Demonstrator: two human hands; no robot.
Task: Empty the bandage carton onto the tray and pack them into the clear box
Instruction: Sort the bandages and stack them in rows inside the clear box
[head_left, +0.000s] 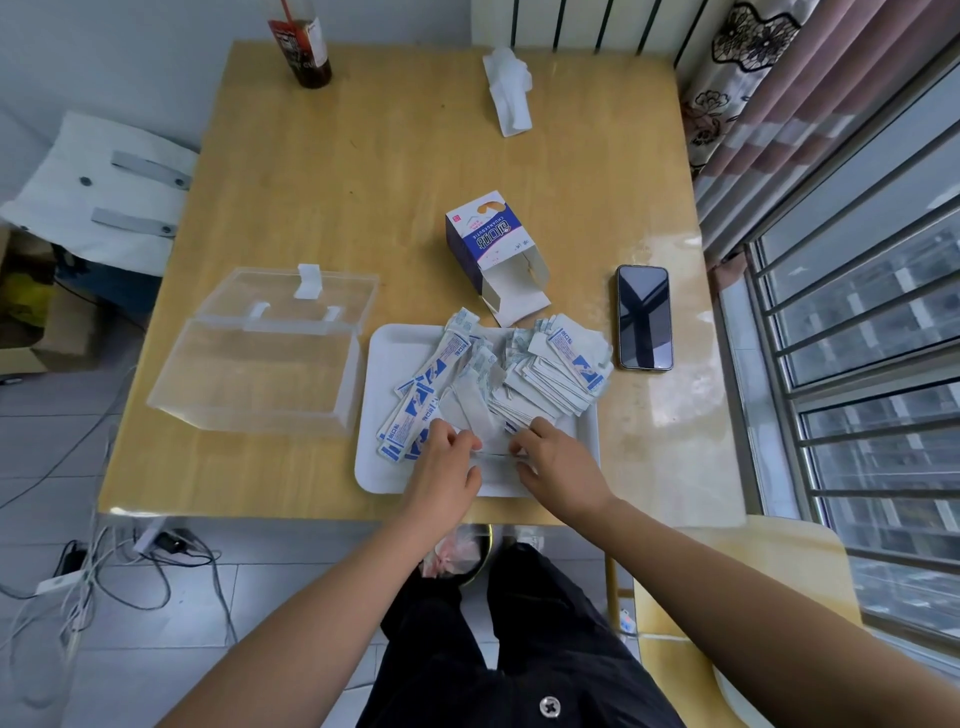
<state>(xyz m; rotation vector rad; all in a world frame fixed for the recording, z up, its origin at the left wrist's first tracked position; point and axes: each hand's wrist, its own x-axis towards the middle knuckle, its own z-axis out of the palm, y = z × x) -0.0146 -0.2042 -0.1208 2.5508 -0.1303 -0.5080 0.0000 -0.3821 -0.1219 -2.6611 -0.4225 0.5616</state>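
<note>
Black trousers and two bare forearms fill the near edge of the view. Both hands work at the near side of the tray (378, 470): the left hand (448, 457) and right hand (551, 456) have fingers curled in, pinching a small bunch of bandages (524, 376) between them.

The rest of the wrapped strips lie in a loose heap on the tray, some overhanging its far right rim near the phone (644, 317).

The risk I see is a slack bundle. The thin, slick wrappers could fan out and drop on the counter (322, 171) on the way across to the clear box (260, 376). A sweep through the heap could also push the overhanging ones off.

The clear box sits just left of the tray, lid thrown back, nothing in it. The carton (485, 244) lies on its side beyond the tray, flap open, apparently emptied.
</note>
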